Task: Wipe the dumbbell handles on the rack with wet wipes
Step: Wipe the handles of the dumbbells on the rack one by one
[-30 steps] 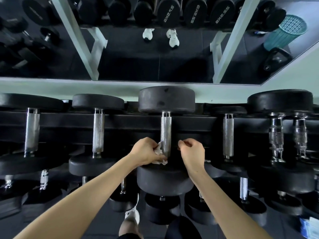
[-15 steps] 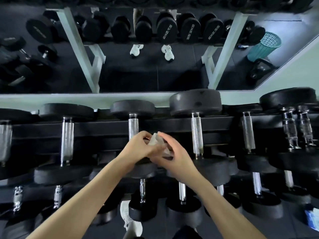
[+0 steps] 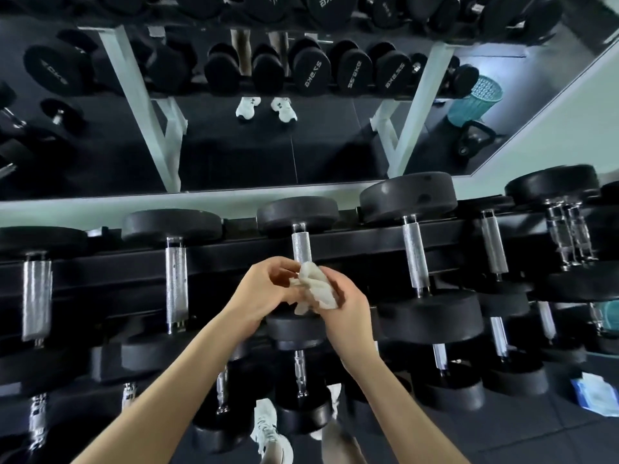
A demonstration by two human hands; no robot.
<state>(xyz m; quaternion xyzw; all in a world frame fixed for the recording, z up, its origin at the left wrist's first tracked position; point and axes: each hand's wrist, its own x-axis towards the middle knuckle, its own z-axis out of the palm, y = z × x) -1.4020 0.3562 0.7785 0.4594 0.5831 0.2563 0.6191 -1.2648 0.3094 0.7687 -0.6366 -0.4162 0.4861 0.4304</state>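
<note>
A crumpled white wet wipe [image 3: 315,285] is held between both hands in front of the rack. My left hand [image 3: 264,289] pinches its left side and my right hand [image 3: 345,304] grips it from the right. Just behind the wipe rises the knurled steel handle [image 3: 300,246] of a black dumbbell [image 3: 297,214] on the rack's top row; its lower part is hidden by the hands. Other handles flank it: one to the left [image 3: 176,284] and one to the right [image 3: 415,256].
The black rack [image 3: 234,259] carries several dumbbells in rows, top and lower. A mirror [image 3: 234,145] behind shows the floor and more weights. A blue wipe packet [image 3: 598,395] lies on the floor at lower right. My white shoe [image 3: 268,430] stands below.
The view has shifted left along the rack, from the big dumbbell to a smaller one. Both hands came off the earlier handle and now bunch the wipe together between them.
</note>
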